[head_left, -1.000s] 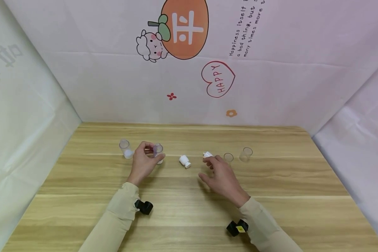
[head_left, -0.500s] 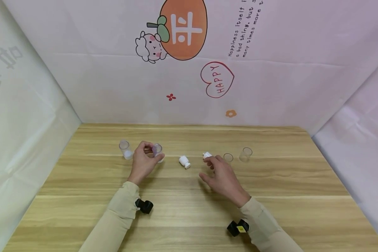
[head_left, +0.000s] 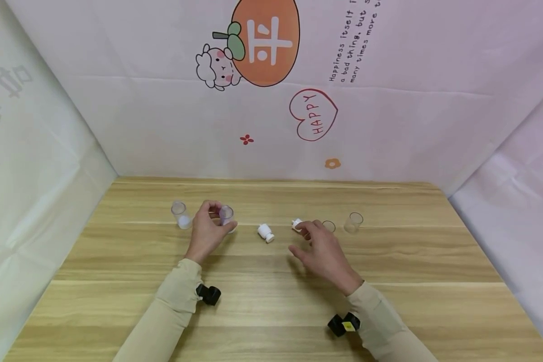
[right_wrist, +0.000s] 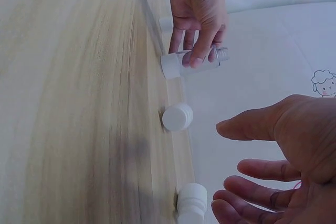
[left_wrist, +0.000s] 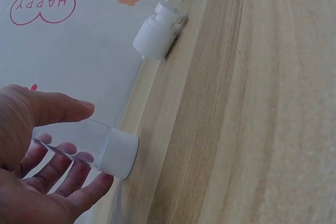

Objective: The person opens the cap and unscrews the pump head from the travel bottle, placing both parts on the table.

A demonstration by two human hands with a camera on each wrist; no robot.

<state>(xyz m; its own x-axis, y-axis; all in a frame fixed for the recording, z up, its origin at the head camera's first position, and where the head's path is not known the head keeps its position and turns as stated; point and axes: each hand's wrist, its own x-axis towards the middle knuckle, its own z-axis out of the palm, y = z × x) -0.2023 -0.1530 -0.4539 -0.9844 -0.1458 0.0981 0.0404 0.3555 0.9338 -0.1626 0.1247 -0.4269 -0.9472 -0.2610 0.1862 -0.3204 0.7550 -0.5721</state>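
Note:
My left hand [head_left: 204, 232] holds a small clear bottle [head_left: 227, 214] with a white base, which stands upright on the wooden table. In the left wrist view, thumb and fingers wrap the bottle's clear wall [left_wrist: 89, 137], close above the white base [left_wrist: 119, 153]. The right wrist view shows a threaded neck at the bottle's upper end. My right hand [head_left: 326, 255] hovers with fingers spread and holds nothing. Near its fingertips is a white pump-like top [head_left: 296, 224], partly covered by the hand. Between the hands lies another white top [head_left: 265, 233] on its side.
A second clear bottle with a white bottom [head_left: 181, 215] stands left of my left hand. Beyond my right hand are a clear cap [head_left: 328, 226], partly hidden, and a clear cup-shaped cover [head_left: 354, 222]. White printed cloth [head_left: 176, 130] rises behind the table.
My right hand has shifted slightly to the right, showing a little more of the white top near it. The left hand stays on the bottle.

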